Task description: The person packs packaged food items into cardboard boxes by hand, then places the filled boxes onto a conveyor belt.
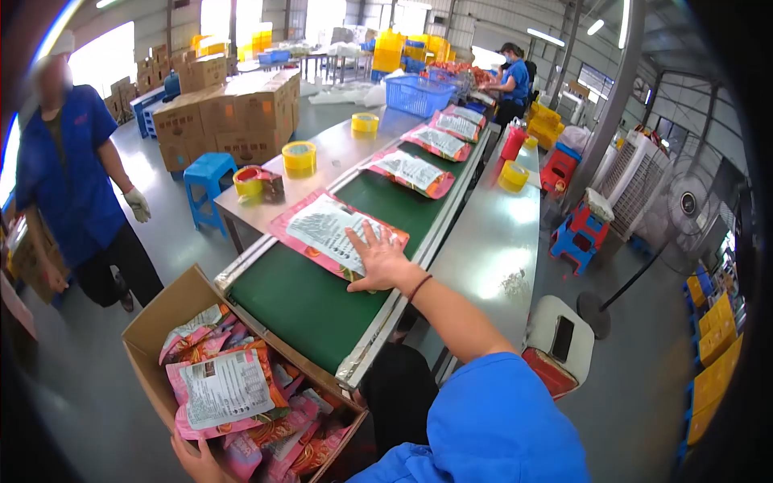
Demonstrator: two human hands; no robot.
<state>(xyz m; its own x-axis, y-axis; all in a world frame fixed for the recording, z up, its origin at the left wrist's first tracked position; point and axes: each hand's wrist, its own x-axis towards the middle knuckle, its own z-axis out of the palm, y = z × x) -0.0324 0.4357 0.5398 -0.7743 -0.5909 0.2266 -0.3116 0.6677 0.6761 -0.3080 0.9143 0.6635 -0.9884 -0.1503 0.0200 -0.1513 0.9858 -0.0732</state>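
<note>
My right hand (380, 262) lies spread on a pink pouch (326, 232) with a white printed panel, pressing its right half against the green conveyor belt (310, 310). Several more pouches line the belt farther up, among them a pouch (409, 169) just beyond it. Below the belt's near end stands an open cardboard box (149, 342), filled with loosely piled pouches. One pouch (225, 388) rests on top, its white panel facing up. At the bottom edge, my left hand (197, 460) grips the box's near left rim; part of that hand is out of view.
A steel table (326, 165) left of the belt carries tape rolls (299, 157); a steel ledge (491, 249) runs along the right. A co-worker (76, 177) stands left, near a blue stool (209, 189). Another person (513, 84) works beyond a blue basket (419, 95). A fan (687, 203) stands right.
</note>
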